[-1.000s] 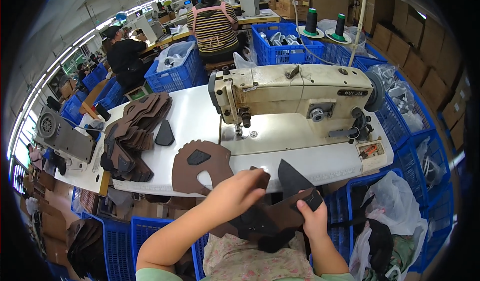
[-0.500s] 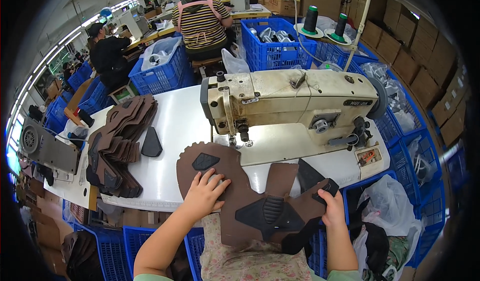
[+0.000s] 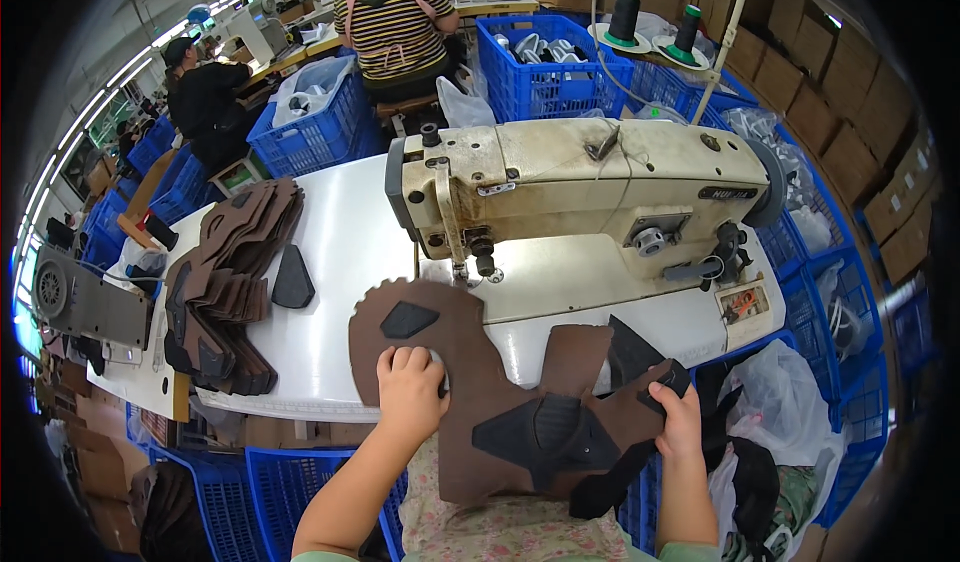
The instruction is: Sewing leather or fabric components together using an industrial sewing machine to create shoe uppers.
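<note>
A large brown panel (image 3: 465, 382) with a scalloped rounded end and black patches lies partly on the machine table and partly over my lap. My left hand (image 3: 411, 387) is curled over its left part, fingers bent and thumb hidden. A dark thing with a pale edge shows beside those fingers, too covered to name. On the other side, my right hand (image 3: 677, 419) pinches the panel's narrow arm at a black tip, thumb on top. A ribbed black patch (image 3: 555, 424) sits mid-panel. Just beyond the panel stands a cream sewing machine (image 3: 590, 177), its needle area near the scalloped end.
A stack of brown panels (image 3: 235, 282) lies at the left of the white table (image 3: 340, 212), with a loose black patch (image 3: 293, 277) beside it. Blue crates (image 3: 300, 472) surround the table. Two thread cones (image 3: 623, 17) stand behind the machine. Another person (image 3: 395, 22) sits beyond.
My left hand's fingers have gone from spread to curled on the panel. The panel has shifted slightly, and my right hand moved a little right and down with its end. The view has tilted slightly.
</note>
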A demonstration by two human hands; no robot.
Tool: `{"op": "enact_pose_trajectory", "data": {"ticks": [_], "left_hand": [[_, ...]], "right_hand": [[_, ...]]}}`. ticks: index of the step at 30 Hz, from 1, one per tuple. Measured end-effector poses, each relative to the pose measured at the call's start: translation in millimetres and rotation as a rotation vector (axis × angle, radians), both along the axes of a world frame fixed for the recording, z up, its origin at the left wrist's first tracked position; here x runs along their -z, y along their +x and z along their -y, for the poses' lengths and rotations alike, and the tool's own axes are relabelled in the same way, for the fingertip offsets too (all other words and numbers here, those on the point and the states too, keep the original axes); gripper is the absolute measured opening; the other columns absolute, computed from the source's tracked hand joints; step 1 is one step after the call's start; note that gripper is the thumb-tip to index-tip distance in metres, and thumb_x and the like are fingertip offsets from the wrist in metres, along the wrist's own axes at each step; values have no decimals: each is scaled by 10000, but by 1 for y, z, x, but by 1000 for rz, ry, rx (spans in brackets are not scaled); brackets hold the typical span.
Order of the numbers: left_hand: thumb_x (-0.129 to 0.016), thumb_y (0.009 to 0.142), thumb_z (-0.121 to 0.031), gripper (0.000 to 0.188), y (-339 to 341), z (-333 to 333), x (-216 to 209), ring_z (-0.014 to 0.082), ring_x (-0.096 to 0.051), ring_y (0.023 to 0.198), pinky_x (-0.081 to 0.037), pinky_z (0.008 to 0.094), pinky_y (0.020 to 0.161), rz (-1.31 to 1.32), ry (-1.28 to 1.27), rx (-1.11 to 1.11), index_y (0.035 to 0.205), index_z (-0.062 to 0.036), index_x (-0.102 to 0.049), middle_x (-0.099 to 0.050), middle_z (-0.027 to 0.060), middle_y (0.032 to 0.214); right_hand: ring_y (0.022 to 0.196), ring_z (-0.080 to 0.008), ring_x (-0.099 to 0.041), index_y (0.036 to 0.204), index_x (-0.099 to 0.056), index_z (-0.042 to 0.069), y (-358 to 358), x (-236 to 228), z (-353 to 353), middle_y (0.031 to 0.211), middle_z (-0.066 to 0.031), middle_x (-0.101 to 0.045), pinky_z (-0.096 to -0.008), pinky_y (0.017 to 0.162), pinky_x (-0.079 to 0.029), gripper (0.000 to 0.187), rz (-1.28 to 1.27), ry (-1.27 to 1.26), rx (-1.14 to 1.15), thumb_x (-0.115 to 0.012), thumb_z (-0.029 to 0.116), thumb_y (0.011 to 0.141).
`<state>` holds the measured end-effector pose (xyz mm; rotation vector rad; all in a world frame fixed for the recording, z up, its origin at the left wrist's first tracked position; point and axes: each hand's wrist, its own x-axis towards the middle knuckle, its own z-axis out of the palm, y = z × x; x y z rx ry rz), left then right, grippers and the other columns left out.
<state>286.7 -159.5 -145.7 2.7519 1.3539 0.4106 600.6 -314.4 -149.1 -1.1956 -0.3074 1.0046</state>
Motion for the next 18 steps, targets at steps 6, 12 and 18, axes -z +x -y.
{"op": "enact_pose_trajectory", "data": {"ticks": [6, 12, 18], "left_hand": [[-778, 575, -183, 343, 0, 3, -20, 314, -509, 1059, -329, 532, 1067, -115, -61, 17, 866, -62, -642, -541, 91, 1014], [-839, 565, -262, 707, 5, 12, -37, 322, -487, 1169, -337, 526, 1081, -332, -43, 121, 1198, -115, -562, -516, 107, 1219], [-860, 579, -301, 996, 6, -5, -28, 360, -367, 1362, -322, 496, 1121, -340, -52, 476, 1449, -152, -397, -399, 139, 1468]], "right_hand": [[830, -168, -631, 1079, -618, -8, 2, -2, -14, 946, -61, -654, -296, 768, -511, 268, 107, -19, 48, -644, 34, 815], [825, -151, -639, 1058, -630, -13, 11, -1, -20, 946, -57, -664, -282, 761, -514, 244, 145, -56, -30, -656, -13, 815], [886, -166, -619, 1084, -622, -15, 21, 11, -24, 1014, -93, -627, -280, 741, -511, 316, 727, -127, 6, -726, 60, 795]]}}
